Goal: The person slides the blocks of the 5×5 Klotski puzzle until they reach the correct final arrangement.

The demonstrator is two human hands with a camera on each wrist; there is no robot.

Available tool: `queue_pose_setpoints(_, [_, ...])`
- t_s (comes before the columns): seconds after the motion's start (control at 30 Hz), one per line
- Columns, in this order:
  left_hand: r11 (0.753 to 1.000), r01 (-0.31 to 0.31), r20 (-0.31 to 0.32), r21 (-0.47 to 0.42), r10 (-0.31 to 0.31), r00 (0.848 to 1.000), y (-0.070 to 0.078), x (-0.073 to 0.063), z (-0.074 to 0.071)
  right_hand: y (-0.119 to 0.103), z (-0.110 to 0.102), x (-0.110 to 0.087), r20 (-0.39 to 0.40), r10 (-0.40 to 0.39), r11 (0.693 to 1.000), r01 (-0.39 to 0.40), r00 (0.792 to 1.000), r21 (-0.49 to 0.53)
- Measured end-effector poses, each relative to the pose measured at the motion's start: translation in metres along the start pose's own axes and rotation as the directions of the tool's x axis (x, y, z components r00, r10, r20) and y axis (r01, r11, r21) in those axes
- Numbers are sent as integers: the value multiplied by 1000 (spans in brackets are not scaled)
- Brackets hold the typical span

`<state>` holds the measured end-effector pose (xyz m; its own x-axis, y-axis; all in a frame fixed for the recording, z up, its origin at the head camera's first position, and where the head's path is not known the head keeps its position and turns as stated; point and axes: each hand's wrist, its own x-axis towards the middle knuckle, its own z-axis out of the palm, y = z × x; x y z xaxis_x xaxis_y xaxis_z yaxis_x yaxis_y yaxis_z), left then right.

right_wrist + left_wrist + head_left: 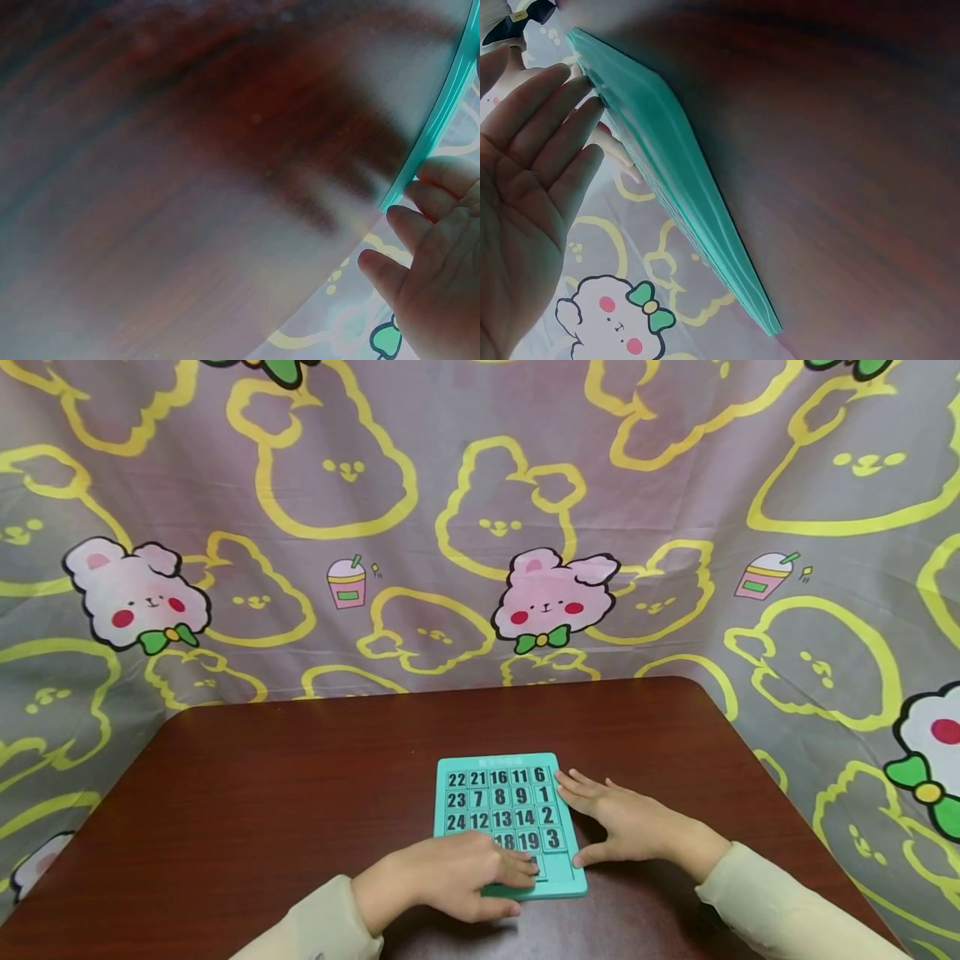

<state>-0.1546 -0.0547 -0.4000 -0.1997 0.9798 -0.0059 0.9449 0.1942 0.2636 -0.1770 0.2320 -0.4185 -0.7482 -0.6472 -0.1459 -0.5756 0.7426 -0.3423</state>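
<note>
"Where's the number puzzle [459, 763]?"

"Flat on the brown counter [300, 777], near six o'clock in the head view, with its heading toward twelve."

"And the left hand [461, 872]?"

"It comes in from seven o'clock and lies across the lower rows. Its fingers are straight and slightly apart, thumb held away from them. The tips lie over a bottom-row tile [541, 869]; I can't read its number, nor tell how hard they press."

"What's beside that tile?"

"A bare gap [558, 867] in the four o'clock corner, just below the 3."

"The right hand [637, 822]?"

"Over at three o'clock, alongside the puzzle. Its fingers are spread, tips by the edge around two o'clock, with the thumb by the same edge nearer four."

"Anything farther off?"

"Pale sleeves [787, 893] on both arms, and a curtain [420, 560] at twelve o'clock, behind the counter, printed with rabbits and yellow outlines."
</note>
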Motion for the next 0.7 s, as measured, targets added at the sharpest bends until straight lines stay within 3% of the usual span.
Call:
queue_pose_setpoints(0.43, [1000,-22,58,-21,23,998,1,18,-4,-3,-1,-1,5,0,1000,0,1000,16])
queue_pose_setpoints(0.7, [1000,6,93,-20,-4,996,3,26,-5,-2,-3,-2,6,2,1000,-2,1000,4])
